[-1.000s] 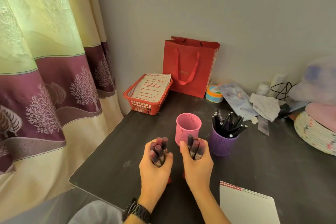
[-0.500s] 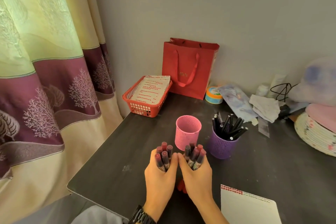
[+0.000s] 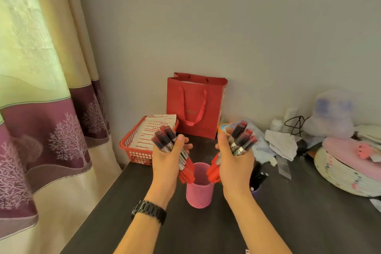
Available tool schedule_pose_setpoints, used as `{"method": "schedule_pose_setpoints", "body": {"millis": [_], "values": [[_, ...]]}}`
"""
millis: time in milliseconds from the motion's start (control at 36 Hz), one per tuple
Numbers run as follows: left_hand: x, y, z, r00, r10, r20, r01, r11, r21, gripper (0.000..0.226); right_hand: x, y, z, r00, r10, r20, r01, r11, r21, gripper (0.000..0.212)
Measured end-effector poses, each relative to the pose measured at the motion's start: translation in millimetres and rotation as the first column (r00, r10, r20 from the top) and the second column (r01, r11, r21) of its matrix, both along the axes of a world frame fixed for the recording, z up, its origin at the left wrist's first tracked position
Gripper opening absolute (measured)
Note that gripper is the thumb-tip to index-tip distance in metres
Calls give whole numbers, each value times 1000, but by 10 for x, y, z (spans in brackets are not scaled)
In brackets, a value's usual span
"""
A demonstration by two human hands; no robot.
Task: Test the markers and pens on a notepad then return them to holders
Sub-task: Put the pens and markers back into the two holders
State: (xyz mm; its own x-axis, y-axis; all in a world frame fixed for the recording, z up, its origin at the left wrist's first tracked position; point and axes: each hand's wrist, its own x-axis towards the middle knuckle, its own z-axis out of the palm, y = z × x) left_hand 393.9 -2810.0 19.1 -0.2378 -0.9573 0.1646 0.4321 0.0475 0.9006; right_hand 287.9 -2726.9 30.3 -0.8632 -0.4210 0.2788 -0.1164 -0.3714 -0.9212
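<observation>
Left marker bundle (image 3: 165,139), dark ends up, gripped in the curled fingers of the left hand (image 3: 167,163); right marker bundle (image 3: 242,139) gripped likewise in the right hand (image 3: 235,165). Both are held above the pink holder (image 3: 199,194), red ends angled down toward its mouth. Pink holder upright on the dark table (image 3: 309,218); purple holder (image 3: 256,190) with black pens (image 3: 258,173) just right of it, partly hidden; red basket (image 3: 132,151) and red bag (image 3: 195,105) far left.

Hands (image 3: 165,163) (image 3: 235,165) grip markers (image 3: 165,140) (red) above pink holder (image 3: 199,194).

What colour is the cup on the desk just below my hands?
Pink; the holder shows best in the head view.
</observation>
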Motion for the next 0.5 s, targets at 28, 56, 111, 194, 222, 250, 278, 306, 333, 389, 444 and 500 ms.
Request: {"method": "schedule_pose_setpoints", "body": {"millis": [28, 56, 111, 194, 222, 250, 278, 306, 333, 389, 444, 500], "values": [[-63, -66, 16, 1000, -12, 1, 12, 1000, -9, 23, -16, -73, 46, 1000, 3, -13, -3, 1000, 5, 20], [-127, -117, 14, 1000, -19, 3, 19, 1000, -8, 27, -26, -144, 67, 1000, 7, -29, -6, 1000, 15, 18], [-242, -190, -46, 1000, -26, -6, 26, 999, 22, 30, -22, -285, 50, 998, 24, -49, -22, 999, 40, 13], [-370, -229, -194, 1000, -21, -16, 22, 998, 55, 30, 22, -442, -70, 997, 42, -62, -37, 996, 78, 20], [-398, -231, -240, 1000, -12, -8, 12, 999, 51, 30, 30, -477, -123, 997, 40, -67, -34, 996, 88, 23], [-417, -235, -285, 1000, -1, 5, 1, 999, 45, 29, 35, -508, -173, 997, 36, -68, -29, 995, 98, 25], [-429, -236, -327, 1000, 8, 15, -8, 999, 44, 28, 38, -526, -217, 998, 31, -63, -24, 994, 104, 26], [-439, -241, -371, 1000, 14, 26, -15, 999, 48, 26, 36, -544, -257, 998, 26, -53, -20, 994, 108, 27], [-446, -242, -408, 999, 24, 44, -26, 998, 53, 26, 32, -556, -293, 999, 23, -42, -18, 993, 115, 28], [-456, -251, -468, 994, 45, 105, -49, 998, 44, 30, 24, -576, -346, 999, 18, -33, -13, 989, 144, 24], [-467, -256, -500, 988, 49, 147, -52, 999, 14, 28, 8, -591, -382, 1000, 1, -28, 4, 985, 171, 21], [-488, -243, -507, 980, 32, 194, -28, 999, -23, 23, -8, -591, -415, 999, -23, -39, 31, 980, 195, 22]]}}
